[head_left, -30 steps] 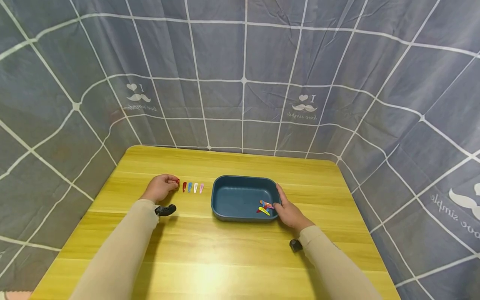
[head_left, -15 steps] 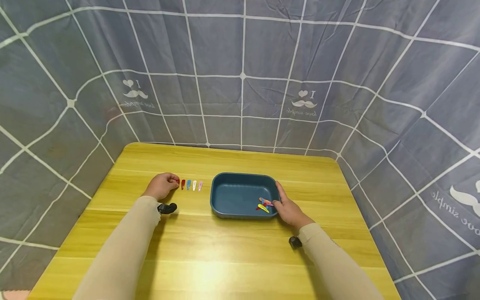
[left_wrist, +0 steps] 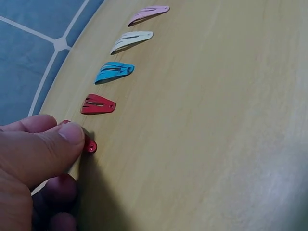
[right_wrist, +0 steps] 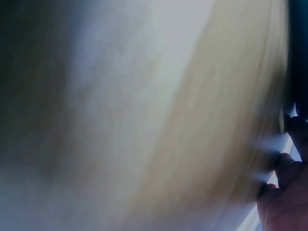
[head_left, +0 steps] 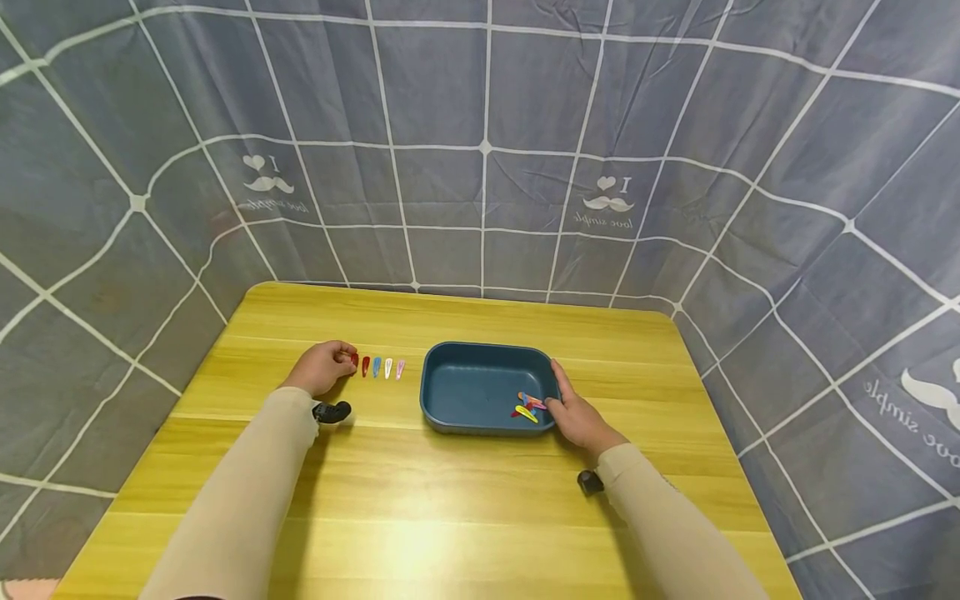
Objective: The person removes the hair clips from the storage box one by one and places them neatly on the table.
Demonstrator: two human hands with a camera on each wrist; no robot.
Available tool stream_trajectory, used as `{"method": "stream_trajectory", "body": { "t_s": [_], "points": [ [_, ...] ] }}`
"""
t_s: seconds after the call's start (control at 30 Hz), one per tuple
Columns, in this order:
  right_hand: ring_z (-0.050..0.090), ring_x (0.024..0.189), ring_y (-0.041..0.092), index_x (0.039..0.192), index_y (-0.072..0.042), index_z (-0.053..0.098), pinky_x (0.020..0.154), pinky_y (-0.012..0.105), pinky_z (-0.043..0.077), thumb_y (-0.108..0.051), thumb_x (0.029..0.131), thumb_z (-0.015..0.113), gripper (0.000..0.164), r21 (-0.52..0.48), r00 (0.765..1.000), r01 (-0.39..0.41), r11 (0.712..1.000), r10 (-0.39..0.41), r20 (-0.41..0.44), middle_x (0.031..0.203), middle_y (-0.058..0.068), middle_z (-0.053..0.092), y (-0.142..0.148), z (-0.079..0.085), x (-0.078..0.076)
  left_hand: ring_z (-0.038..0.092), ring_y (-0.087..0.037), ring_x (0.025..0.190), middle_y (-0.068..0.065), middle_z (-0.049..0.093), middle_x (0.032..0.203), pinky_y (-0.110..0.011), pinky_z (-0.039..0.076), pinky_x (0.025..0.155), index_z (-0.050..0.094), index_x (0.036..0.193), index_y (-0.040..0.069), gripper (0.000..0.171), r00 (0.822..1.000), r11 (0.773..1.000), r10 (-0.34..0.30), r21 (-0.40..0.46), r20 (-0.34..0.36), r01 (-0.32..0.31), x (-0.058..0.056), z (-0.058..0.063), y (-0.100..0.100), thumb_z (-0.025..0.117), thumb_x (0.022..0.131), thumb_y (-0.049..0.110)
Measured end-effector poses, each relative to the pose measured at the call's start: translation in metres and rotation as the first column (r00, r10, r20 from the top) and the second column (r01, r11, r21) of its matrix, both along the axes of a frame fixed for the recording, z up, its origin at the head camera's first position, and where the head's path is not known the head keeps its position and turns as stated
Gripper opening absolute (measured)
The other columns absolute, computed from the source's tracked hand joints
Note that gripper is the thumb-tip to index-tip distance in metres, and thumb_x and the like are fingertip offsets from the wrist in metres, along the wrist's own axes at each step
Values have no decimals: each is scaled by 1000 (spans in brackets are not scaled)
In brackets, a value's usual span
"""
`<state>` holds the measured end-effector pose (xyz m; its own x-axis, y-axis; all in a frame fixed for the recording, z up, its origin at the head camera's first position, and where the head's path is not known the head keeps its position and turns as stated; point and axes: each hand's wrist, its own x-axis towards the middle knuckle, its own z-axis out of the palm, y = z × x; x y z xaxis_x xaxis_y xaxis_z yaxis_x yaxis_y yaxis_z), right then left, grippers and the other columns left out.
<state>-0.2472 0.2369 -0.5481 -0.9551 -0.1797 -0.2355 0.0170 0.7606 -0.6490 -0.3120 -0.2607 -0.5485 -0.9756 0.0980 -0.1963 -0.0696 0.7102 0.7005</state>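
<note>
My left hand (head_left: 321,368) pinches a red hair clip (left_wrist: 90,145) between thumb and fingers, low over the table; most of the clip is hidden behind the thumb. Just right of it, a second red hair clip (left_wrist: 98,104) begins a row with a blue clip (left_wrist: 114,71), a white clip (left_wrist: 132,41) and a pink clip (left_wrist: 148,14). My right hand (head_left: 582,419) grips the right end of a dark blue plastic basin (head_left: 480,431), thumb over the rim. Inside, near that thumb, lie several mixed clips, a yellow hair clip (head_left: 527,414) among them.
The basin stands mid-table on the yellow wood-grain table (head_left: 405,500). Grey curtains with white lines (head_left: 480,192) close off the back and both sides. A black wrist device (head_left: 332,412) sits on the left cuff, with another on the right.
The head view has tilted down slightly. The left hand has brought its red clip a little closer in line with the row. The right hand keeps its grip on the basin.
</note>
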Motion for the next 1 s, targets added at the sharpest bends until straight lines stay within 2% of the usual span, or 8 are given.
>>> {"method": "stream_trajectory", "body": {
  "t_s": [0.27, 0.5, 0.7, 0.83, 1.0],
  "points": [
    [49, 143, 53, 171, -33, -2, 119, 68, 36, -36, 110, 41, 74, -4, 1000, 1, 1000, -1, -9, 166, 24, 38, 0, 1, 0, 62, -31, 106, -16, 68, 117, -52, 50, 102, 61, 139, 1, 38, 1000, 1000, -12, -21, 20, 12, -3, -1, -3, 65, 106, 19],
    [49, 143, 52, 170, -35, -3, 119, 67, 36, -36, 110, 40, 74, -2, 1000, -2, 1000, 2, -8, 165, 25, 38, 0, 0, 0, 62, -34, 108, -19, 66, 120, -54, 49, 104, 59, 140, -1, 39, 999, 999, -22, -34, 35, 23, -1, 3, -2, 63, 106, 18],
    [49, 143, 52, 171, -32, -2, 120, 67, 36, -35, 110, 40, 74, -9, 1000, -12, 1000, 12, -23, 166, 24, 38, 1, 1, 0, 61, -33, 108, -19, 66, 120, -52, 49, 102, 60, 137, -1, 36, 998, 999, -22, -42, 66, 25, -4, 4, 0, 63, 106, 17],
    [50, 142, 52, 171, -33, -2, 119, 67, 36, -35, 110, 40, 74, -13, 1000, -11, 1000, 11, -26, 165, 24, 39, 1, 1, 0, 60, -32, 105, -18, 65, 116, -50, 49, 100, 61, 133, -1, 33, 998, 998, -24, -51, 64, 27, -4, 6, 2, 63, 106, 16],
    [50, 142, 52, 170, -35, -2, 119, 67, 36, -35, 110, 40, 74, -16, 1000, -4, 1000, 4, -23, 165, 24, 39, 1, -1, -1, 58, -32, 106, -17, 65, 117, -50, 48, 100, 60, 139, 0, 37, 998, 997, -36, -72, 53, 40, -2, 5, 2, 62, 107, 19]
  ]
}}
